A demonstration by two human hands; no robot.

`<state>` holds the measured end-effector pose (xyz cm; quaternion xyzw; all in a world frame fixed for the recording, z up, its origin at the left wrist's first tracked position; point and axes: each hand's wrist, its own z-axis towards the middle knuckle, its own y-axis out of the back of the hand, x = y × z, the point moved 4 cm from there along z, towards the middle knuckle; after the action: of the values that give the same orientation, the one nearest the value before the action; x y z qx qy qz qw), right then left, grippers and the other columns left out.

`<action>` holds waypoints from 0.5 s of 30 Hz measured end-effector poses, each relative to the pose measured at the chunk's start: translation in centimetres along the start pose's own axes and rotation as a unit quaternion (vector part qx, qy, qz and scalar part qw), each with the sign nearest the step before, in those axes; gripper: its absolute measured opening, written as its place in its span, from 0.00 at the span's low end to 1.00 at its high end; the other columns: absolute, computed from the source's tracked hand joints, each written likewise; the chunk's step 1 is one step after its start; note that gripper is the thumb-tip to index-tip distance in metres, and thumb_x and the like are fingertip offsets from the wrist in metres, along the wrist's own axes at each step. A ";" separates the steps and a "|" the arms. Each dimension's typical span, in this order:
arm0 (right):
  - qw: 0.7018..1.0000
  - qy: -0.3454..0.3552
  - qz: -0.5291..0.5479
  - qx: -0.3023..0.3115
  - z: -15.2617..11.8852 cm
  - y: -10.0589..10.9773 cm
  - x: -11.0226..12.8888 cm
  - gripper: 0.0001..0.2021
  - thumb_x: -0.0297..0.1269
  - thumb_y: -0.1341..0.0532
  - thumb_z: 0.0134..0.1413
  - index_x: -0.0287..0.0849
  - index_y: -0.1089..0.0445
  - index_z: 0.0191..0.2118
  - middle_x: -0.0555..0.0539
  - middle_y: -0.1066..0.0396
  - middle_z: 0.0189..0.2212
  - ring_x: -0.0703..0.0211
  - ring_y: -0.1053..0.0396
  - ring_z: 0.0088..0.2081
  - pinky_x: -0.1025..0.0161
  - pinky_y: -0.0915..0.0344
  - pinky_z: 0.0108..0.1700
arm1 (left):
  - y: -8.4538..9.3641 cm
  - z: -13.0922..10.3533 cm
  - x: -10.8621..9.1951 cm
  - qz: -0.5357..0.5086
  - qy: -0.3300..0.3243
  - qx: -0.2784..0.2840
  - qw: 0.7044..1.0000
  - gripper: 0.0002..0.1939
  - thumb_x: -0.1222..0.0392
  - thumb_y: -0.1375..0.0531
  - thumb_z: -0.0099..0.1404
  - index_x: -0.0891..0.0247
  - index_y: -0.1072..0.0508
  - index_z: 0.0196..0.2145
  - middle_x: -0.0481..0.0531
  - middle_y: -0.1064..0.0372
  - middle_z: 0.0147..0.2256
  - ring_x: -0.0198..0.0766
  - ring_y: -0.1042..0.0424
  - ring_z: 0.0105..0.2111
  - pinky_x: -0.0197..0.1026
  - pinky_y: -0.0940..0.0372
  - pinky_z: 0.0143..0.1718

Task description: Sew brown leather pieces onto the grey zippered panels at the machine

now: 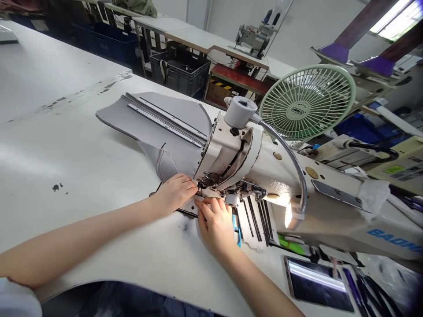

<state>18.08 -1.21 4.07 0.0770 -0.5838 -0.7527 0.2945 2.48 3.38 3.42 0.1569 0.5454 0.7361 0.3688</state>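
A white industrial sewing machine [228, 141] stands before me, its head tilted across the view. Grey fabric [178, 158] lies at its left side, with a stitched, folded edge near me. My left hand [176, 192] is closed at the near end of this fabric, fingers together beside the needle area. Just right of it, my right hand [216, 220] is closed with bent fingertips down at the machine's plate [190, 207]. What its fingers hold, if anything, is hidden. Pale strips with dark edges [168, 119] lie on top of the fabric.
A green fan [307, 103] stands behind the machine, and a small lamp [292, 215] shines under its arm. Dark strips [256, 220], blue-handled scissors [237, 229] and a phone [319, 281] lie at the right. Grey bins [180, 70] stand beyond the white table [82, 176].
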 end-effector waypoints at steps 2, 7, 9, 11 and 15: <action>1.000 0.002 -0.004 0.000 0.0 0.1 0.1 0.13 0.32 0.45 0.64 0.46 0.27 0.49 0.45 0.29 0.41 0.56 0.35 0.40 0.58 0.46 0.41 | -0.1 0.0 0.0 0.001 0.002 -0.002 1.000 0.11 0.70 0.47 0.68 0.64 0.26 0.42 0.54 0.26 0.39 0.40 0.30 0.42 0.45 0.38 0.46; 1.000 -0.001 0.015 0.001 0.1 0.2 0.0 0.13 0.31 0.46 0.64 0.46 0.27 0.50 0.44 0.28 0.42 0.55 0.35 0.40 0.58 0.46 0.43 | -0.1 -0.3 0.0 -0.012 -0.007 -0.014 1.000 0.10 0.70 0.47 0.69 0.64 0.26 0.39 0.52 0.26 0.37 0.39 0.31 0.40 0.44 0.38 0.45; 1.000 0.000 0.013 0.004 0.1 0.1 0.0 0.13 0.32 0.46 0.64 0.46 0.27 0.49 0.45 0.28 0.42 0.55 0.35 0.40 0.58 0.45 0.43 | -0.1 -0.5 0.0 -0.015 -0.012 -0.015 1.000 0.11 0.69 0.48 0.69 0.65 0.26 0.39 0.52 0.26 0.36 0.39 0.31 0.40 0.44 0.38 0.44; 1.000 -0.002 0.012 0.006 0.2 0.1 0.0 0.13 0.32 0.45 0.64 0.46 0.27 0.49 0.45 0.28 0.41 0.55 0.34 0.40 0.58 0.45 0.42 | -0.3 -0.6 0.0 -0.016 -0.013 -0.020 1.000 0.11 0.69 0.49 0.70 0.65 0.26 0.39 0.52 0.26 0.36 0.39 0.31 0.40 0.43 0.39 0.44; 1.000 -0.004 0.017 0.003 0.2 0.0 -0.1 0.13 0.30 0.45 0.64 0.45 0.27 0.49 0.45 0.28 0.41 0.55 0.34 0.41 0.59 0.45 0.42 | 0.3 -0.3 -0.2 -0.006 -0.012 -0.022 1.000 0.12 0.68 0.49 0.70 0.63 0.25 0.41 0.51 0.25 0.38 0.38 0.30 0.40 0.43 0.39 0.46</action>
<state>18.08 -1.01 4.06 0.0649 -0.5886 -0.7463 0.3041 2.29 3.05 3.62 0.1545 0.5258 0.7437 0.3828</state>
